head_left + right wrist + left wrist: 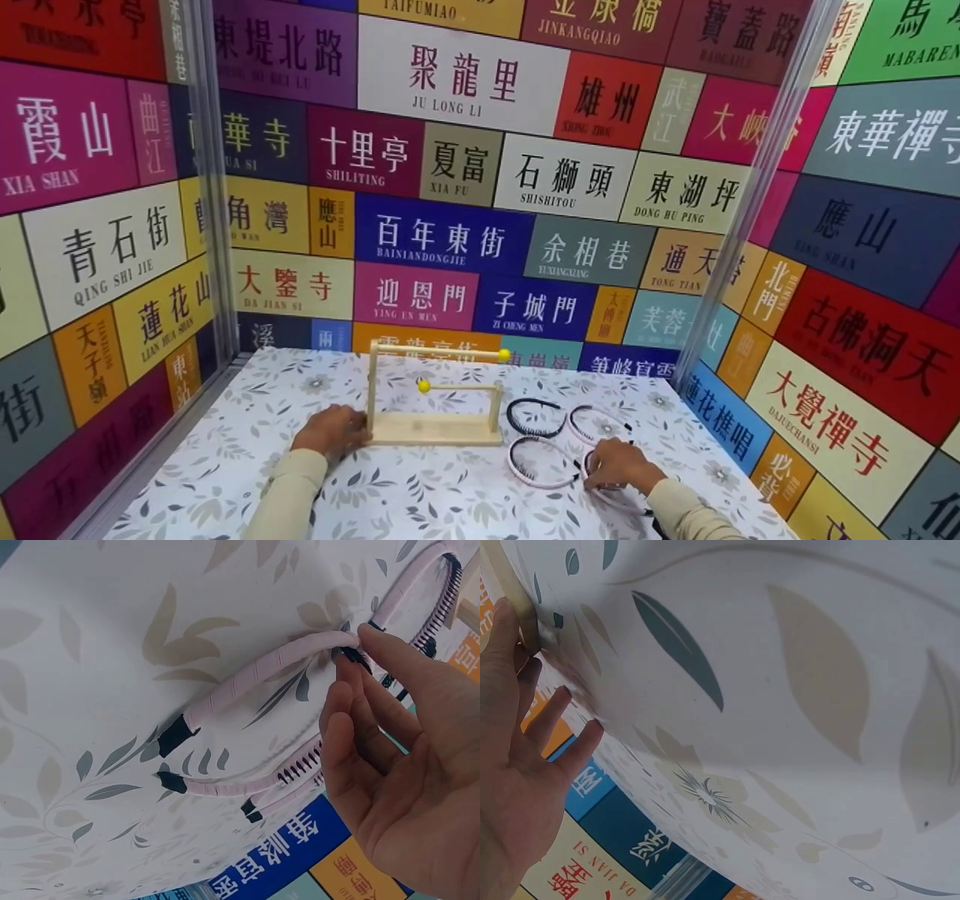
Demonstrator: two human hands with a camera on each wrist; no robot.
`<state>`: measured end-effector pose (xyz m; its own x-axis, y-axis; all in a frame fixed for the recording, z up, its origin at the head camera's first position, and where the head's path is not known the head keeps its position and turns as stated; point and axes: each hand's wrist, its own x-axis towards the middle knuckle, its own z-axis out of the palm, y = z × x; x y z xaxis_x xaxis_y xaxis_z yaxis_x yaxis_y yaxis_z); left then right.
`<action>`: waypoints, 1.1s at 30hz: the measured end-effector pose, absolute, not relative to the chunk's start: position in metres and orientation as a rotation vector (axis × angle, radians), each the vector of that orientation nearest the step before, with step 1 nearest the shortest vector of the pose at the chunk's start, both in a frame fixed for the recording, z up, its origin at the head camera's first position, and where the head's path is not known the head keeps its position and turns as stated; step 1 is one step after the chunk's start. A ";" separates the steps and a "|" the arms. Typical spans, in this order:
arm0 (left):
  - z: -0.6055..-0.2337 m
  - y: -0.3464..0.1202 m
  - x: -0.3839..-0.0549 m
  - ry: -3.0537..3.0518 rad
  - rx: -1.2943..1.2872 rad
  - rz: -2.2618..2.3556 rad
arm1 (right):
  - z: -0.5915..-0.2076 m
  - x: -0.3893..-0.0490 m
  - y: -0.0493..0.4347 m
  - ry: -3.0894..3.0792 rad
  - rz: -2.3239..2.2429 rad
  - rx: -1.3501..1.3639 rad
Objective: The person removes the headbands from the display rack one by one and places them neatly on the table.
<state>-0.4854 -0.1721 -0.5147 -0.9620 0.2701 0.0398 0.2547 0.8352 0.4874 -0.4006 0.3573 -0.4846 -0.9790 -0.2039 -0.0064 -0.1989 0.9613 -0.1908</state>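
Note:
My right hand (622, 466) pinches a pale pink headband (259, 671) between thumb and fingers, at its curved middle. The band has dark teeth inside and black end caps, which point down to the table. Close by lie a black headband (517, 409) and two other pink toothed headbands, one nearer the middle (517, 469) and one behind (577, 427). My left hand (330, 431) is at the left end of a wooden display stand (435, 429), its thumb touching the wood and its other fingers extended in the left wrist view. The stand's two horizontal rods bear no headbands.
Yellow balls cap the upper rod (442, 352) and the lower rod (461, 388) at opposite ends. A white cloth with leaf prints covers the table (420, 495). Colourful sign panels (457, 75) wall in the back and both sides, with metal corner posts (214, 187).

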 end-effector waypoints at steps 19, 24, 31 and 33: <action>-0.520 -0.177 -0.486 2.978 0.369 0.827 | -0.489 -0.403 0.354 3.085 -0.285 -0.283; -0.529 -0.182 -0.495 2.990 0.392 0.828 | -0.486 -0.405 0.351 3.071 -0.283 -0.293; -0.521 -0.185 -0.487 2.942 0.389 0.835 | -0.471 -0.409 0.352 3.086 -0.429 -0.282; -0.517 -0.184 -0.484 2.919 0.373 0.850 | -0.465 -0.411 0.352 3.139 -0.433 -0.247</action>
<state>-0.4843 -0.1843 -0.5172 -0.9673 0.2536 -0.0069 0.2103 0.8167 0.5373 -0.4110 0.3521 -0.4651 -0.9873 -0.1483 0.0575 -0.1584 0.9508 -0.2663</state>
